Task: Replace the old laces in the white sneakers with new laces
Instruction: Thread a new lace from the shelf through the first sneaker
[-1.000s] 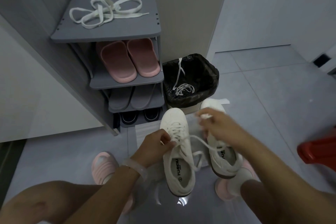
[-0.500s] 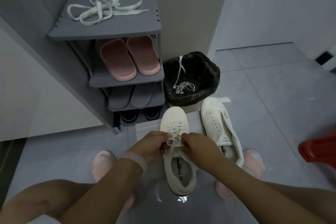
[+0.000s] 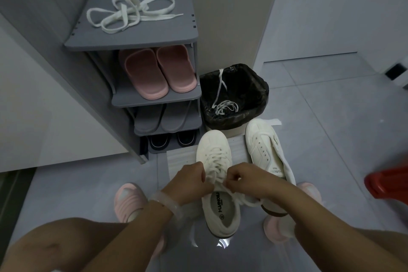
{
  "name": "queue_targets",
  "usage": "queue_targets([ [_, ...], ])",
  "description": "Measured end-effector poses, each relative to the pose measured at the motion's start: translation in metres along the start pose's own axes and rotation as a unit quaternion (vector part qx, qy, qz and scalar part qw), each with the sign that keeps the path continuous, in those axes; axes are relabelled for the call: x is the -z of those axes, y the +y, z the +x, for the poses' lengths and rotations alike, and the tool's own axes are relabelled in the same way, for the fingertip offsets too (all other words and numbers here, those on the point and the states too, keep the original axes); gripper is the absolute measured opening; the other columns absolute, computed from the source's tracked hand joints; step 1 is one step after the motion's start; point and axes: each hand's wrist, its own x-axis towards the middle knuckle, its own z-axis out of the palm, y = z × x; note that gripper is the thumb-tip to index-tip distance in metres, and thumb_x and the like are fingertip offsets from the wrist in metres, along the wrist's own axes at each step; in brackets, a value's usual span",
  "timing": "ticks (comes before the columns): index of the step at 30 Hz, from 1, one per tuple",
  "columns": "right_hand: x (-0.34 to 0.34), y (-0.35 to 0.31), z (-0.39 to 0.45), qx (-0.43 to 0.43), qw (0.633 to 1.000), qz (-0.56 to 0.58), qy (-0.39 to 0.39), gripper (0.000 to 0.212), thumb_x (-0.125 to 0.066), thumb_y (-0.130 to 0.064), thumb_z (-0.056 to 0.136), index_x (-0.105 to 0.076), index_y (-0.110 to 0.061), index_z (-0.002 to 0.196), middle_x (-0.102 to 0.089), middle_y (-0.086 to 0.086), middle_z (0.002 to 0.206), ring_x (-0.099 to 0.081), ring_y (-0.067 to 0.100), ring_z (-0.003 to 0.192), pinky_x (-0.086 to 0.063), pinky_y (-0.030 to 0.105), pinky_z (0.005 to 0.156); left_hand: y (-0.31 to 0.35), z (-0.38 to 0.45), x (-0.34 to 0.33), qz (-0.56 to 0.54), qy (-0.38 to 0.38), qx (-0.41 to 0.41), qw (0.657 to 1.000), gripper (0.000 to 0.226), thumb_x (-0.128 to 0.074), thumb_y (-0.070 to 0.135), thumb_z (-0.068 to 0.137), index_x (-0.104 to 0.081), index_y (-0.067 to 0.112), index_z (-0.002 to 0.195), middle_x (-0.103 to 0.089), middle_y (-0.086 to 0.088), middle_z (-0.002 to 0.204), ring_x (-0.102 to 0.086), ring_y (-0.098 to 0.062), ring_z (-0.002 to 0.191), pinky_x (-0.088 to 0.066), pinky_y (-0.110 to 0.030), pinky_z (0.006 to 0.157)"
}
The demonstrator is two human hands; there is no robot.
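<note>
Both hands, left and right, pinch the lace over the laced sneaker on the floor, beside the unlaced sneaker; a spare lace lies on the shelf.

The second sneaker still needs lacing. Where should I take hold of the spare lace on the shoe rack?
Judging by its pose, pinch the spare lace from above at its straight tip end, which juts right of the tangle toward the shoe rack edge. It lies flat and free of loops there.
</note>
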Motion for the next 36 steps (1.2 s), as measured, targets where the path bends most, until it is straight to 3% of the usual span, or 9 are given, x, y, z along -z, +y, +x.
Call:
queue_targets([
  [6, 0.015, -0.006, -0.012, -0.027, 0.997, 0.039, -0.068, 0.033, -0.058, -0.013, 0.080, -0.049, -0.020, 0.049, -0.054, 0.003, 0.064, -0.042, 0.011, 0.057, -0.034, 0.025, 0.057, 0.000, 0.001, 0.002, -0.058, -0.009, 0.032, 0.998, 0.024, -0.065, 0.020, 0.077, -0.042, 0.018, 0.070, -0.053, 0.000, 0.077, -0.062, -0.020, 0.080, -0.048, -0.029, 0.067],
  [11, 0.017, -0.006, -0.017, -0.017, 0.986, 0.007, -0.164, 0.023, -0.055, -0.014, 0.080, -0.056, -0.019, 0.058, -0.048, 0.000, 0.060, -0.039, 0.011, 0.054, -0.033, 0.024, 0.052, -0.002, 0.001, 0.000, -0.058, -0.018, 0.033, 0.998, 0.024, -0.065, 0.022, 0.078, -0.042, 0.019, 0.072, -0.054, 0.000, 0.082, -0.062, -0.020, 0.080, -0.047, -0.027, 0.065],
  [13, 0.012, -0.001, -0.011, -0.003, 0.992, -0.033, -0.125, 0.019, -0.056, -0.022, 0.085, -0.060, -0.019, 0.067, -0.055, -0.001, 0.068, -0.046, 0.008, 0.060, -0.038, 0.022, 0.059, -0.005, 0.002, 0.000, -0.060, -0.028, 0.013, 0.998, 0.019, -0.063, 0.025, 0.082, -0.045, 0.022, 0.078, -0.053, 0.005, 0.083, -0.055, -0.009, 0.073, -0.043, -0.019, 0.062],
  [16, 0.006, 0.008, -0.002, 0.015, 0.992, -0.082, 0.090, 0.011, -0.055, -0.024, 0.089, -0.058, -0.017, 0.081, -0.058, -0.002, 0.080, -0.053, 0.009, 0.075, -0.039, 0.020, 0.065, -0.005, 0.004, 0.000, -0.088, 0.015, -0.036, 0.995, 0.010, -0.060, 0.027, 0.087, -0.053, 0.020, 0.088, -0.054, 0.011, 0.084, -0.051, -0.001, 0.074, -0.040, -0.010, 0.062],
  [18, 0.002, 0.005, 0.000, 0.028, 0.984, -0.068, 0.163, 0.005, -0.058, -0.023, 0.088, -0.056, -0.019, 0.086, -0.053, -0.007, 0.080, -0.051, 0.009, 0.075, -0.038, 0.018, 0.062, -0.003, 0.007, -0.002, -0.109, 0.054, -0.055, 0.991, 0.005, -0.059, 0.021, 0.088, -0.055, 0.018, 0.087, -0.053, 0.014, 0.082, -0.050, 0.001, 0.074, -0.041, -0.006, 0.062],
  [21, -0.011, 0.002, 0.004, 0.045, 0.984, -0.098, 0.140, 0.016, -0.059, -0.026, 0.087, -0.058, -0.015, 0.097, -0.049, -0.008, 0.084, -0.048, 0.008, 0.077, -0.035, 0.016, 0.061, -0.002, 0.010, -0.007, -0.117, 0.077, -0.057, 0.988, 0.003, -0.061, 0.017, 0.087, -0.058, 0.016, 0.085, -0.055, 0.011, 0.080, -0.052, -0.005, 0.078, -0.040, -0.005, 0.063],
  [25, -0.023, 0.002, 0.010, 0.068, 0.977, -0.113, 0.165, 0.009, -0.055, -0.020, 0.088, -0.057, -0.012, 0.091, -0.046, -0.003, 0.087, -0.045, 0.013, 0.079, -0.037, 0.023, 0.069, -0.003, 0.014, -0.013, -0.128, 0.058, -0.035, 0.989, 0.003, -0.058, 0.014, 0.088, -0.060, 0.012, 0.089, -0.054, 0.009, 0.082, -0.053, -0.008, 0.083, -0.038, -0.007, 0.065],
  [31, -0.013, 0.010, 0.012, 0.031, 0.981, 0.127, 0.144, 0.022, -0.060, -0.007, 0.085, -0.054, -0.022, 0.070, -0.056, -0.008, 0.073, -0.053, 0.006, 0.066, -0.042, 0.016, 0.061, -0.003, 0.016, -0.009, -0.299, 0.003, 0.039, 0.953, 0.014, -0.053, 0.010, 0.092, -0.057, 0.017, 0.080, -0.054, 0.005, 0.078, -0.049, -0.005, 0.073, -0.039, -0.017, 0.064],
  [36, -0.010, 0.013, 0.014, 0.035, 0.973, 0.195, 0.121, 0.017, -0.062, -0.006, 0.086, -0.058, -0.018, 0.074, -0.058, -0.011, 0.071, -0.051, -0.013, 0.053, -0.037, 0.005, 0.051, -0.001, 0.015, -0.005, -0.313, 0.007, 0.028, 0.949, 0.019, -0.050, 0.005, 0.092, -0.052, 0.015, 0.076, -0.053, 0.005, 0.069, -0.048, 0.000, 0.062, -0.037, -0.003, 0.051],
])
